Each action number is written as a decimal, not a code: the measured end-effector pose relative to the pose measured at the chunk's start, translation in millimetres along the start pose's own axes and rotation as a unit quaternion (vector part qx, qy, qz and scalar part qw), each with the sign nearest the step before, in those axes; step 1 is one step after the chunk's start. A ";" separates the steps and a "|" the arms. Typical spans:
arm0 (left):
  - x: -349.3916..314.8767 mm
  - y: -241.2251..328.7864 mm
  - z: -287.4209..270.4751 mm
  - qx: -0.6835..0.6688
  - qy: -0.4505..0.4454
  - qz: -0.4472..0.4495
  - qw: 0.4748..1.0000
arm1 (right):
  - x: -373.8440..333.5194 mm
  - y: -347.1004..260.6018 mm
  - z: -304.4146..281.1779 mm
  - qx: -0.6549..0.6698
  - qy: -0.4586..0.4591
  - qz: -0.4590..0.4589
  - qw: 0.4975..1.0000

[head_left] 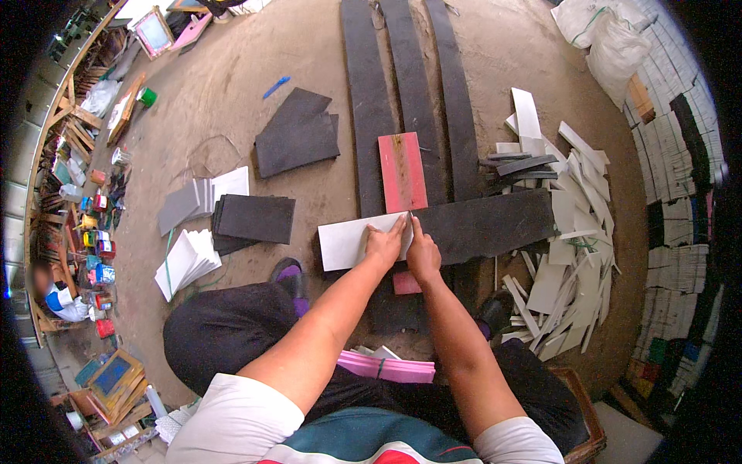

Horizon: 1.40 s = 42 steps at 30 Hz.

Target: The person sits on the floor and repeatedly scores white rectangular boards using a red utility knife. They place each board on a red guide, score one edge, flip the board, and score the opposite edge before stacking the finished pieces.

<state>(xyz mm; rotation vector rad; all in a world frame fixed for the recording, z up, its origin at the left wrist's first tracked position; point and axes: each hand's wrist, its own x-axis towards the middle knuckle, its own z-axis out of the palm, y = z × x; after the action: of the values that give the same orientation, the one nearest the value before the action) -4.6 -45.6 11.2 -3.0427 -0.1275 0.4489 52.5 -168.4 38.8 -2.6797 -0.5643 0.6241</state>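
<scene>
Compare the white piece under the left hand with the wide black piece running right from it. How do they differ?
Colour: the white piece is pale, the black piece dark. 
Length: the white piece is clearly shorter than the visible part of the black piece.
Contact: the left hand rests on the white piece, not the black piece.
Shared: both lie flat.

White piece (344, 243): flat plain rectangle, middle of the frame, long side running left to right, left end a bit lower in the frame than the right. Edges look straight; right part partly covered. Black strip (491, 223): flat, dull, longer than the white piece, runs from frame center toward the right, lower edge slanting up at its right end. White piece's right end meets the black; extent of overlap unclear.
</scene>
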 end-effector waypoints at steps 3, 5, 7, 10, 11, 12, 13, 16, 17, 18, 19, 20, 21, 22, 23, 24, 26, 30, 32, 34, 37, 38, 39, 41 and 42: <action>1.7 -0.3 10.2 0.025 0.015 -0.012 1.000 | -1.4 -10.3 -8.1 0.004 -0.016 -0.001 1.000; 2.8 -6.8 28.3 0.016 0.030 -0.014 0.999 | -1.1 -18.0 -10.2 -0.005 -0.043 -0.005 0.999; 5.3 -3.0 24.4 0.002 0.015 -0.012 1.000 | -4.9 -12.5 -13.7 -0.011 -0.060 0.008 0.998; 5.8 0.5 11.9 -0.020 -0.046 -0.023 0.998 | -33.7 -11.7 -27.8 0.017 -0.062 0.026 0.998; 4.8 -0.2 8.4 -0.032 -0.061 -0.027 0.997 | -40.8 -9.5 -25.3 0.011 -0.067 0.027 0.997; 3.7 -0.2 6.6 -0.043 -0.076 -0.030 0.996 | -49.6 -6.9 -23.0 0.005 -0.072 0.030 0.997; 3.1 -0.7 4.9 -0.031 -0.082 -0.027 0.996 | -58.8 -4.6 -20.8 0.000 -0.076 0.033 0.997; 4.9 -0.2 -6.8 0.001 -0.113 -0.010 0.994 | -85.2 2.5 -20.0 -0.003 -0.070 0.045 0.997; 3.9 1.3 -9.0 0.000 -0.116 -0.008 0.993 | -95.1 13.5 -8.0 0.000 -0.050 0.038 0.998; 4.4 1.0 -11.9 0.000 -0.116 -0.008 0.993 | -103.5 25.3 6.7 0.003 -0.027 0.028 0.999; 4.6 -1.7 -7.7 -0.001 -0.118 -0.011 0.993 | -108.7 24.3 5.6 0.005 -0.007 0.015 1.000; 3.6 -4.8 -3.3 0.008 -0.107 -0.011 0.994 | -112.9 24.5 3.3 0.001 -0.090 0.046 0.995; 3.0 -3.5 -6.2 0.009 -0.109 -0.011 0.994 | -117.7 25.6 2.4 -0.004 -0.093 0.052 0.994; 3.1 -2.5 -9.3 0.011 -0.111 -0.011 0.994 | -124.1 27.4 3.0 -0.010 -0.096 0.058 0.994; 4.7 -0.3 -12.8 0.012 -0.113 -0.011 0.993 | -129.6 30.4 3.3 -0.015 -0.100 0.063 0.993; 6.8 1.1 -14.1 0.018 -0.138 -0.023 0.990 | -133.5 32.8 6.5 -0.019 -0.084 0.053 0.995; 9.4 1.1 -16.2 0.015 -0.136 -0.022 0.990 | -136.3 37.4 11.1 -0.029 -0.078 0.057 0.995; 6.2 0.2 -14.3 0.004 -0.139 -0.020 0.990 | -136.2 39.2 3.8 -0.035 -0.080 0.053 0.995; 4.2 -0.9 -16.1 0.009 -0.121 -0.013 0.993 | -132.9 41.3 -6.0 -0.029 -0.070 0.049 0.996; -0.3 -3.6 -10.4 0.025 -0.087 -0.007 0.996 | -130.3 32.9 -19.5 -0.014 -0.049 0.033 0.998; 0.4 -2.4 -7.0 0.030 -0.074 -0.012 0.997 | -100.4 18.1 -33.5 0.013 -0.002 0.005 1.000; 0.3 -2.2 -6.5 0.028 -0.075 -0.015 0.997 | -86.6 13.6 -34.5 0.015 0.008 -0.002 1.000; 0.4 -0.3 -8.0 0.025 -0.076 -0.015 0.997 | -73.6 10.7 -34.3 0.017 0.018 -0.007 1.000; 2.2 1.4 -6.5 0.020 -0.069 -0.015 0.997 | -45.5 3.0 -33.6 0.003 0.008 -0.007 1.000; 3.0 0.1 -7.6 0.019 -0.062 -0.013 0.998 | -33.7 -1.3 -32.9 -0.003 0.004 -0.009 1.000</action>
<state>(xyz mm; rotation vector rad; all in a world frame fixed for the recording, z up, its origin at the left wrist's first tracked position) 0.4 -45.9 17.6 -2.9719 -0.1620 0.6298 40.1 -189.6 79.0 -2.6781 -0.5870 0.6069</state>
